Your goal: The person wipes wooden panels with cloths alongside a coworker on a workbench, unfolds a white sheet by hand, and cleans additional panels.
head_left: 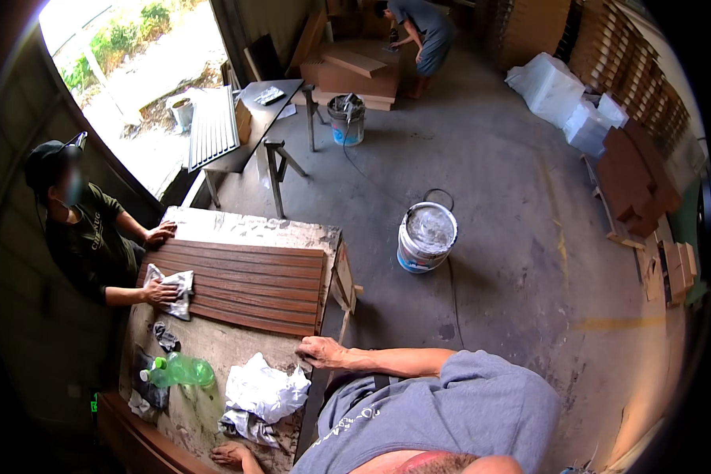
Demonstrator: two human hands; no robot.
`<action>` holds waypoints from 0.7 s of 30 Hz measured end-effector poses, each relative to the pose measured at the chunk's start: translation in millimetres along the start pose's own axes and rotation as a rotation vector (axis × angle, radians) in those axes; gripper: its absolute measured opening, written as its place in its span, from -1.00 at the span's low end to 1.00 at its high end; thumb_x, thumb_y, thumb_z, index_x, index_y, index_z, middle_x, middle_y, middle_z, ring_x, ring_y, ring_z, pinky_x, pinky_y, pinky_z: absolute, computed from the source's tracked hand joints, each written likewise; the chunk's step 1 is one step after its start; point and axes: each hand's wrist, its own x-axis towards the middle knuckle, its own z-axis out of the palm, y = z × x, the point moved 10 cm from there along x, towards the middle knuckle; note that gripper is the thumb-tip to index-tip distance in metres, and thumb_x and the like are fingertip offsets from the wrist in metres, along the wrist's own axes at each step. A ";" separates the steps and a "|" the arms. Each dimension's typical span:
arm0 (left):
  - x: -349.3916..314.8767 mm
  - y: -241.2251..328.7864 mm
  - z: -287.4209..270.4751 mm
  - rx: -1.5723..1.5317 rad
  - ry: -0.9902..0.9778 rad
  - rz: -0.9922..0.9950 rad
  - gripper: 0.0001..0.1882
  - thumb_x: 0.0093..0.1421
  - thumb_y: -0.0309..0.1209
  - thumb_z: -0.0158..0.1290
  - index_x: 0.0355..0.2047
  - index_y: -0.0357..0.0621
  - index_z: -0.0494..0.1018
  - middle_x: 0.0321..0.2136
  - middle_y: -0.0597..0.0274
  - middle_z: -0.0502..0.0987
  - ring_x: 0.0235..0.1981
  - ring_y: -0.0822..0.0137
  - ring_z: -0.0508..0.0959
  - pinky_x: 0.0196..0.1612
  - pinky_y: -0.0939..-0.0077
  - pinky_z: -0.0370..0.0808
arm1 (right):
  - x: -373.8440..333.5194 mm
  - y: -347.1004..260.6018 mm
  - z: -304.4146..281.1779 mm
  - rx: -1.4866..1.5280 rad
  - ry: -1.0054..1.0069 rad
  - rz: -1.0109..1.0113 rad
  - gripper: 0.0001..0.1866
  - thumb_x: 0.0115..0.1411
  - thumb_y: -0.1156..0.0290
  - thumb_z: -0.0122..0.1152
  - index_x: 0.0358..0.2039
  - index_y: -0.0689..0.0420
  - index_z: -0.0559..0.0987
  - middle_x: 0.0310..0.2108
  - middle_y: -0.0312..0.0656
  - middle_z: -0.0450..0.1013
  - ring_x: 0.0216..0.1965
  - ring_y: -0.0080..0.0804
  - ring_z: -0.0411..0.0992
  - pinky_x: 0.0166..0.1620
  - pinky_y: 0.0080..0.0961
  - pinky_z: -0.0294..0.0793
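My left hand (233, 455) lies on the stained worktable (213, 371) at the lower edge, fingers stretched out and holding nothing visible. My right hand (321, 352) rests at the table's near edge, beside the corner of a grooved brown panel (245, 288). Its fingers are curled, and whatever they may hold is hidden. Between my hands sits a crumpled white cloth (268, 387), with a greyer rag (249, 426) beneath it. Across the table a co-worker's hand (162, 293) presses a white cloth (180, 299) on the panel; their other hand touches the panel's far edge.
Green plastic bottles (186, 370) lie on the table near dark rags (166, 336). A brown board (154, 438) stands at the lower left. An open bucket (427, 233) and a second bucket (347, 120) stand on the floor by a cable. Another person (423, 35) works behind.
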 end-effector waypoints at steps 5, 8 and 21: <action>1.8 -4.5 -0.9 -0.005 0.026 0.010 -0.50 0.20 -0.26 -0.10 0.07 -0.33 0.34 0.12 -0.21 0.33 0.17 -0.13 0.30 0.21 0.00 0.24 | 4.8 -1.0 9.7 0.006 0.041 -0.141 -0.72 0.08 0.39 0.21 -0.16 0.10 0.50 -0.33 -0.08 0.38 -0.23 -0.07 0.42 -0.19 -0.22 0.47; -1.4 -19.1 0.7 -0.005 0.004 0.009 -0.50 0.19 -0.26 -0.10 0.07 -0.33 0.34 0.12 -0.20 0.33 0.17 -0.12 0.29 0.21 0.01 0.24 | 6.0 -16.1 5.4 0.102 0.041 -0.198 -0.80 0.03 0.46 0.23 -0.28 0.14 0.54 -0.42 -0.06 0.42 -0.31 -0.07 0.42 -0.22 -0.24 0.45; -8.6 3.8 -77.6 -0.080 -0.100 -0.077 -0.50 0.19 -0.31 -0.06 0.11 -0.27 0.24 0.19 -0.16 0.23 0.25 -0.08 0.20 0.29 0.10 0.14 | 54.3 -168.4 -223.4 0.302 0.373 -0.316 -0.57 0.08 0.54 0.29 0.01 0.15 0.50 -0.23 -0.20 0.47 -0.29 -0.49 0.46 -0.25 -0.57 0.49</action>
